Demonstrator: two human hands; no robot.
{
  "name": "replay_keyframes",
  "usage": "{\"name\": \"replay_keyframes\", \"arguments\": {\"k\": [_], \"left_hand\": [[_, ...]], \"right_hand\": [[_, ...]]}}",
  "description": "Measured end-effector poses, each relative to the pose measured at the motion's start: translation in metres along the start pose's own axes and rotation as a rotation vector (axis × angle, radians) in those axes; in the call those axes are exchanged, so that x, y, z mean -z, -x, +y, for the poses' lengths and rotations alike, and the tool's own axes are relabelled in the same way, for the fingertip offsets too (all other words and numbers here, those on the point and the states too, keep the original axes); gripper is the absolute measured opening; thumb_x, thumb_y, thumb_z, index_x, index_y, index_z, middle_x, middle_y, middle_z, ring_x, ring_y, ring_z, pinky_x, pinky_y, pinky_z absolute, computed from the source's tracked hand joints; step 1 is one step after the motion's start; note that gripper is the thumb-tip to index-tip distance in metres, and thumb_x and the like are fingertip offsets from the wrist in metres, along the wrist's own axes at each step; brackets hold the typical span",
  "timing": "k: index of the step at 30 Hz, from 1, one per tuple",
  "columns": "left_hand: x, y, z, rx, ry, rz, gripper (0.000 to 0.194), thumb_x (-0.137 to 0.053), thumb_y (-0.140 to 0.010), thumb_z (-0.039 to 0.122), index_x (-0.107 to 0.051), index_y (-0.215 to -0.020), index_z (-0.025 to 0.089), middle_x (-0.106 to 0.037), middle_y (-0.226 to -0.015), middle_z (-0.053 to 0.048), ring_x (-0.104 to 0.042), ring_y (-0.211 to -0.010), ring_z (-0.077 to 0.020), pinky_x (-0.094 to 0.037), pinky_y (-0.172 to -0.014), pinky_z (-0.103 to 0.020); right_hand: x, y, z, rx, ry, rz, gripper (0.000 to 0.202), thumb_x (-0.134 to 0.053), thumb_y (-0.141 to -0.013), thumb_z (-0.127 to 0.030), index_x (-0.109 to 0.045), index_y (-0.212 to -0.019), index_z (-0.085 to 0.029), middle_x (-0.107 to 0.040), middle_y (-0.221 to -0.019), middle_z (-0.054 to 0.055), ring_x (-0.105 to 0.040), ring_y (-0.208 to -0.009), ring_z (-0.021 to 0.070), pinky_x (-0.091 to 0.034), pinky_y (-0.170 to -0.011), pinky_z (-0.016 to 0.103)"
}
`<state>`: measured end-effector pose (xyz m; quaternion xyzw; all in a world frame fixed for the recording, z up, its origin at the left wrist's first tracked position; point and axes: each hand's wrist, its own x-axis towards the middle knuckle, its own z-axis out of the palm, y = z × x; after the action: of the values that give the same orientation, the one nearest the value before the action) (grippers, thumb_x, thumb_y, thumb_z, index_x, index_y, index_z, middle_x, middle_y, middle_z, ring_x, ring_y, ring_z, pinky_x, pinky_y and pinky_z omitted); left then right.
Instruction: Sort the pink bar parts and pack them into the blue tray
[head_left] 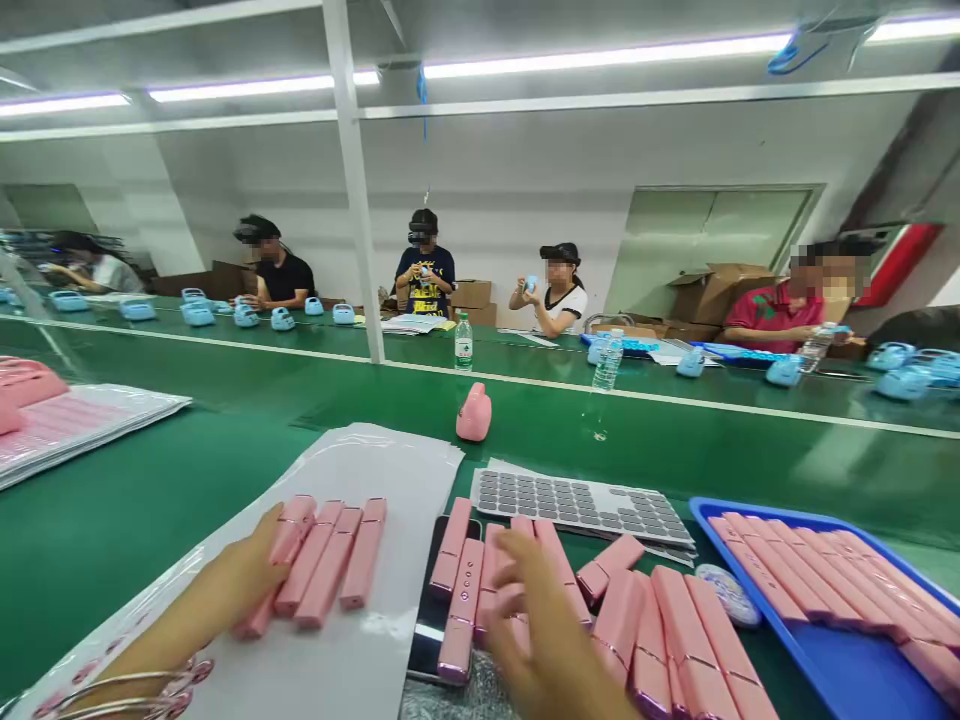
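L hand [225,590] lies flat, fingers loosely spread, palm down on the outer end of a row of pink bars [330,560] laid side by side on a white sheet [360,470]; it presses on them, doesn't close round any. R hand [540,620] is blurred, fingers open and stretched fwd over a loose pile of pink bars [645,620] just beyond and to its right; can't tell if it grips one. Under that hand's fingertips a dark phone [431,620] lies beneath two bars. Past the R hand sits a sheet of grey pads [585,505], further right a blue tray [862,670] w/ more bars. Beyond both hands, a pink housing [474,413] stands alone on the green worktop [112,500].
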<state>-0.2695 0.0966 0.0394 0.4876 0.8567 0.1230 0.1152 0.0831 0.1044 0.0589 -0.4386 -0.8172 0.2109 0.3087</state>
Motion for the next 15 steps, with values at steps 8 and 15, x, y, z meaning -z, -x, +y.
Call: {"name": "replay_keyframes", "arguments": {"k": [8, 15], "left_hand": [[0.008, 0.007, 0.006, -0.065, -0.093, -0.034, 0.071, -0.035, -0.077, 0.018, -0.015, -0.145, 0.019, -0.065, -0.085, -0.012, -0.062, -0.073, -0.0267, -0.038, -0.061, -0.031], [-0.004, 0.006, -0.002, -0.041, -0.137, 0.014, 0.071, -0.034, -0.078, 0.019, -0.014, -0.146, 0.022, -0.061, -0.082, -0.012, -0.062, -0.069, -0.0287, -0.037, -0.057, -0.033]], "right_hand": [[-0.123, -0.107, -0.107, -0.139, 0.103, -0.341, 0.077, -0.069, -0.069, -0.036, -0.038, -0.133, -0.006, -0.018, -0.148, 0.026, -0.035, -0.126, 0.0438, -0.040, -0.093, 0.053], [-0.144, -0.117, -0.090, -0.125, 0.304, -0.349, 0.051, -0.069, -0.074, -0.019, -0.049, -0.121, -0.017, -0.043, -0.135, 0.011, -0.049, -0.111, 0.0292, -0.045, -0.087, 0.046]]}}
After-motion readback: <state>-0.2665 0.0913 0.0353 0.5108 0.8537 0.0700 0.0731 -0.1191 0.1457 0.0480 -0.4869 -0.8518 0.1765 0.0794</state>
